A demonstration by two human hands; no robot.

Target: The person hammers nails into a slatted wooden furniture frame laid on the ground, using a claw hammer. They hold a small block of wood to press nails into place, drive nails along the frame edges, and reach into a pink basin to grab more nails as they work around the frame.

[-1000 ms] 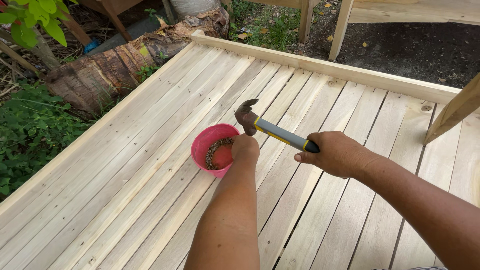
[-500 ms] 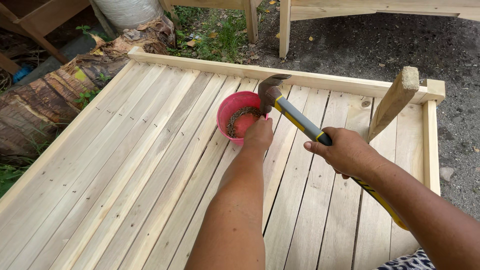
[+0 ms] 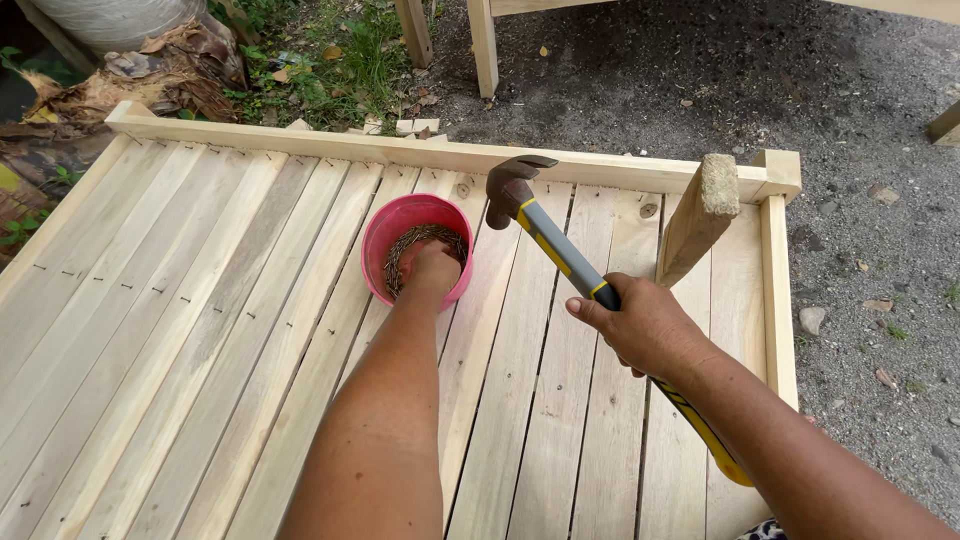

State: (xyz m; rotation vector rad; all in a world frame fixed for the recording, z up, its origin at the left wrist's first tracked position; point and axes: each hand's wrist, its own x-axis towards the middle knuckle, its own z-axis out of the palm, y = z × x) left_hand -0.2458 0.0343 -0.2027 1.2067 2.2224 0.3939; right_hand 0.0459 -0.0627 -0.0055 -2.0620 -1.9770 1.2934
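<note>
Looking down, I see a pale wooden slat platform point(image 3: 200, 330) filling the view, framed by a raised rail. My right hand point(image 3: 645, 325) grips the yellow-and-grey claw hammer point(image 3: 560, 250), fingers wrapped round its handle. My left hand point(image 3: 432, 268) is sunk in the round pink bowl of nails point(image 3: 385, 240), fingers hidden. Since before, the platform's right corner has come into view.

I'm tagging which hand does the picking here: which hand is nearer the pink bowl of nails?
Left. The left hand reaches into the pink bowl, on the nails. The right hand is off to the bowl's right, gripping the hammer above the planks.
</note>
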